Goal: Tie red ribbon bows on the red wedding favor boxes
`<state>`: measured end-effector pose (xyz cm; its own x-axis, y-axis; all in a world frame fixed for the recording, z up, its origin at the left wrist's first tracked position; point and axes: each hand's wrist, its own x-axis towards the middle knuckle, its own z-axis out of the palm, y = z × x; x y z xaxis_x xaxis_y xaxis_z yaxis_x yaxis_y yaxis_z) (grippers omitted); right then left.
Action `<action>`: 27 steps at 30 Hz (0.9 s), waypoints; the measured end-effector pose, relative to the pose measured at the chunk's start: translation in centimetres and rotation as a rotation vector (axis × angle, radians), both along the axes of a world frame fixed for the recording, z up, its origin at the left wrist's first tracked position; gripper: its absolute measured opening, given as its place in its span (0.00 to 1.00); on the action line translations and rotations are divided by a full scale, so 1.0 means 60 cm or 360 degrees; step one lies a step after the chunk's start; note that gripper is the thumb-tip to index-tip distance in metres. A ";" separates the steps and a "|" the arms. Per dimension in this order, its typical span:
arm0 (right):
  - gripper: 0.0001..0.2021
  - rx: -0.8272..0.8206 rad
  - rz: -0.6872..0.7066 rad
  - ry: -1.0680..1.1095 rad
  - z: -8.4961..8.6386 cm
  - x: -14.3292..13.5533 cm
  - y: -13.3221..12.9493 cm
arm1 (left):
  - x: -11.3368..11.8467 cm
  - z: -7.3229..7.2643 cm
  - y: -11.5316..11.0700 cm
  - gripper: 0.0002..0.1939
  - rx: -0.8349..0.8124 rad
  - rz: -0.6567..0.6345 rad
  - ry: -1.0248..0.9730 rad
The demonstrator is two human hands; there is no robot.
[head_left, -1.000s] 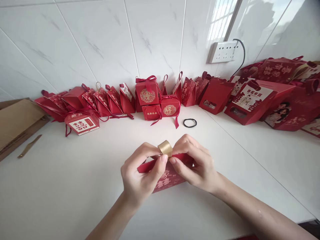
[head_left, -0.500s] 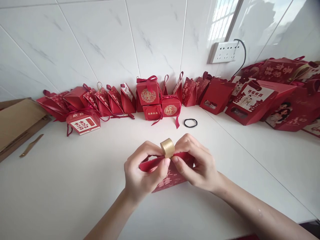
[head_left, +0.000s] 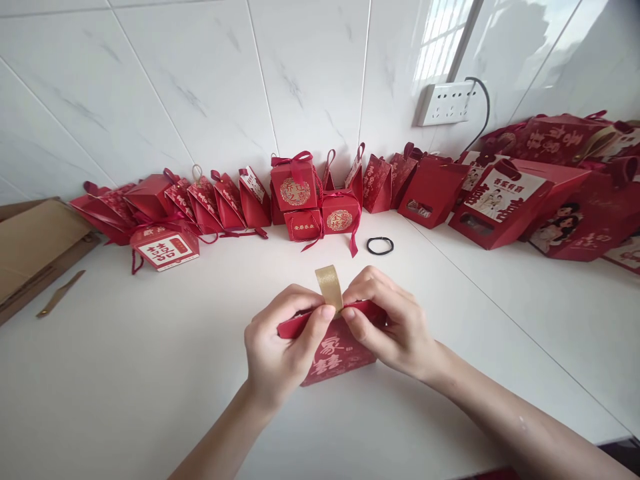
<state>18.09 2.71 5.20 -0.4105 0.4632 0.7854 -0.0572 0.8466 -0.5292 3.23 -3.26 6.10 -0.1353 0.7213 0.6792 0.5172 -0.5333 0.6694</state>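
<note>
A red box (head_left: 345, 353) with pale pink characters stands on the white table in front of me. My left hand (head_left: 287, 340) pinches its top edge on the left, the thumb in front near the base of a gold ribbon loop (head_left: 329, 285). Gripping the same top edge on the right is my right hand (head_left: 393, 323), its thumb beside the ribbon's base. The loop stands up between both hands. Fingers behind the box are partly hidden.
Several red gift boxes (head_left: 295, 187) line the wall. A black hair tie (head_left: 380, 246) lies beyond my hands. At the left are a gold ribbon strip (head_left: 61, 293) and a cardboard box (head_left: 45, 247). A socket panel (head_left: 446, 105) is on the wall.
The gold loop has straightened upward and leans slightly left. More of the characters on the box's front shows below my left thumb. Both hands keep their hold with only small shifts.
</note>
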 end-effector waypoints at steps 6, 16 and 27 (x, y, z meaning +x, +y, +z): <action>0.06 -0.0007 0.0014 0.0007 -0.003 0.002 0.000 | -0.002 -0.002 0.005 0.01 0.0002 -0.0223 -0.0117; 0.07 -0.0060 -0.0015 -0.0061 0.002 0.005 -0.002 | 0.003 0.004 0.005 0.05 -0.0056 -0.0097 -0.0108; 0.20 -0.0431 0.0119 -0.0246 -0.006 0.021 0.027 | -0.013 -0.003 0.012 0.06 -0.0229 -0.0070 -0.0291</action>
